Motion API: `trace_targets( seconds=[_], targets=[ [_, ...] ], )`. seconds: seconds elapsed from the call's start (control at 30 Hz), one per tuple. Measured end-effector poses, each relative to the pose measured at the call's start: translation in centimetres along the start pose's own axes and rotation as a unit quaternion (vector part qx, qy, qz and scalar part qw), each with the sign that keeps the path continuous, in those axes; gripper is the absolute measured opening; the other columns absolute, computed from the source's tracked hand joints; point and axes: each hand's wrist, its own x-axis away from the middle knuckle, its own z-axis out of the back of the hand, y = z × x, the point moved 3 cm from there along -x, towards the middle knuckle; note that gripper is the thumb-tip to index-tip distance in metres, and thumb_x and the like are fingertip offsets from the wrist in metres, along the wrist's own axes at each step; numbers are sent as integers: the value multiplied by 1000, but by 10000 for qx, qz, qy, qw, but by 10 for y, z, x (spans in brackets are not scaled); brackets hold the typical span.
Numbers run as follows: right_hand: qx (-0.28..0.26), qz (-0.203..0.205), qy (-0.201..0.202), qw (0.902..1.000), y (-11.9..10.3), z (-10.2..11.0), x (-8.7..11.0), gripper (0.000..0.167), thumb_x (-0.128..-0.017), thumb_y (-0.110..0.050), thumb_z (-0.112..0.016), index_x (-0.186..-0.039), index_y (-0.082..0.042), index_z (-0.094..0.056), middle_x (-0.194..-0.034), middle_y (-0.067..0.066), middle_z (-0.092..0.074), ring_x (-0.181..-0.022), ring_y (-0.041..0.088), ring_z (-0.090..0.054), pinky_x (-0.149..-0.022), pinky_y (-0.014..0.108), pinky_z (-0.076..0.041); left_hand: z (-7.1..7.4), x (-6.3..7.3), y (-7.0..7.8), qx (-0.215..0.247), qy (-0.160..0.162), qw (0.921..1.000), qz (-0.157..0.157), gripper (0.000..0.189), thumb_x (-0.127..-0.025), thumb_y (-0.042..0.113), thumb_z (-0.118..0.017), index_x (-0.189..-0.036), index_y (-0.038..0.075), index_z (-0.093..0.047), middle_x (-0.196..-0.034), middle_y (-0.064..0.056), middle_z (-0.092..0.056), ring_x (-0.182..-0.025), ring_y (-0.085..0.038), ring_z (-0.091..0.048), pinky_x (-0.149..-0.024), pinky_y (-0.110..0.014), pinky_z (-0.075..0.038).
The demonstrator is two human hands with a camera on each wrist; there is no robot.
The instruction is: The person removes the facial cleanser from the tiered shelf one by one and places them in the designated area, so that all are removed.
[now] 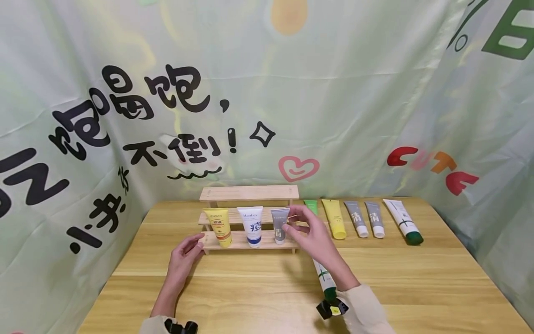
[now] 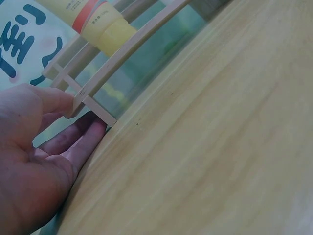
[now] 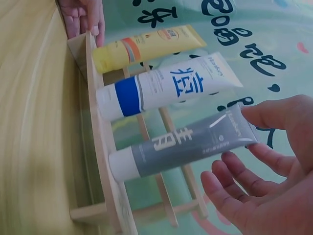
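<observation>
I see wood worktop (image 1: 250,287), printed cloth (image 1: 354,102) behind. Grey tube (image 1: 280,226) cap-down, long axis upright, rack (image 1: 249,193) front right; right hand (image 1: 310,230) pinches tube, left hand (image 1: 182,260) grips rack's left end.

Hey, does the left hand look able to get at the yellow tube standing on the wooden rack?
Probably yes: the left hand is at the left end of the wooden rack, the yellow tube stands nearest that end, and nothing shows blocking the way between them.
</observation>
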Motion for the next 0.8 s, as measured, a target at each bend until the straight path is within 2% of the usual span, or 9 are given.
trace_targets(
  seconds=[0.13, 0.27, 0.67, 0.8],
  targets=[
    [-165, 49, -2, 9999, -3, -5, -4, 45, -93, -9, -77, -135, -6, -60, -121, 14, -65, -115, 30, -62, -99, 49, -56, 0, 0, -1, 22, 10, 10000, 19, 37, -103, 12, -64, -136, -3, -61, -136, -23, -58, -109, -10, -63, -91, -23, -58],
    [-170, 96, 27, 9998, -4, -9, -7, 43, -92, -5, -77, -132, -6, -62, -120, 13, -65, -112, 29, -63, -96, 43, -58, 0, 0, -1, -10, 24, 10000, 37, 36, -103, 12, -64, -136, -3, -61, -135, -24, -58, -108, -10, -63, -91, -24, -58],
    [-234, -176, 210, 9994, 5, -16, -9, 33, -93, 0, -74, -124, -2, -64, -120, 18, -66, -113, 35, -64, -96, 44, -58, -1, 0, 0, -31, 25, 9999, 95, 36, -103, 11, -64, -136, -2, -61, -137, -22, -57, -110, -10, -62, -91, -24, -58],
    [-236, -210, 227, 9992, 10, -17, -9, 30, -93, 1, -73, -122, -2, -65, -119, 18, -66, -112, 35, -65, -94, 43, -59, 0, -1, -1, -92, 42, 9999, -17, 36, -102, 14, -66, -135, -3, -62, -133, -20, -60, -108, -9, -63, -90, -24, -58]
  ],
)
